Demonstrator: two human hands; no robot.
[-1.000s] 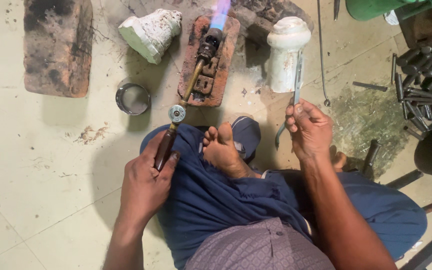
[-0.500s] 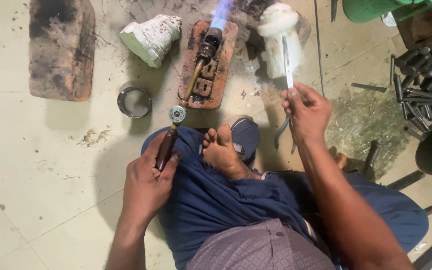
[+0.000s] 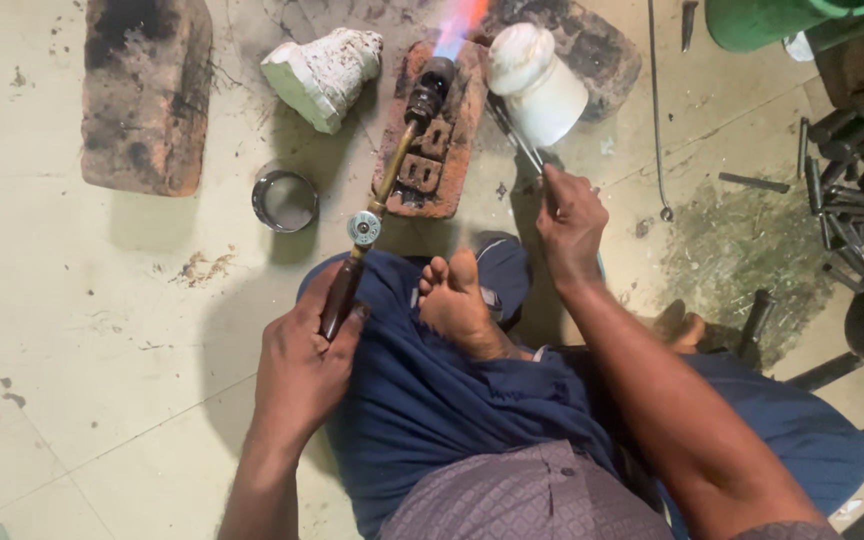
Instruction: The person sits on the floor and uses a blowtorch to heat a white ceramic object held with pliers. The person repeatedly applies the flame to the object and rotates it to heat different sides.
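Note:
My left hand (image 3: 302, 355) grips the dark handle of a gas torch (image 3: 392, 175) whose brass tube lies over a red brick (image 3: 432, 130). A blue and orange flame (image 3: 460, 20) burns at its nozzle. My right hand (image 3: 570, 220) holds thin metal tongs (image 3: 512, 135) that point up toward the flame, beside a white ceramic piece (image 3: 542, 85). I sit on the floor with a bare foot (image 3: 457, 300) on blue cloth between my hands.
A large worn brick (image 3: 147, 90) lies at the upper left, with a small round metal tin (image 3: 285, 200) below it. A broken white ceramic chunk (image 3: 322, 70) sits left of the torch. Dark metal rods (image 3: 857, 180) are piled at the right; a green container (image 3: 782, 20) stands top right.
My right hand has moved up and left, bringing the tongs from beside the white ceramic piece toward the flame. My left hand still holds the torch in place.

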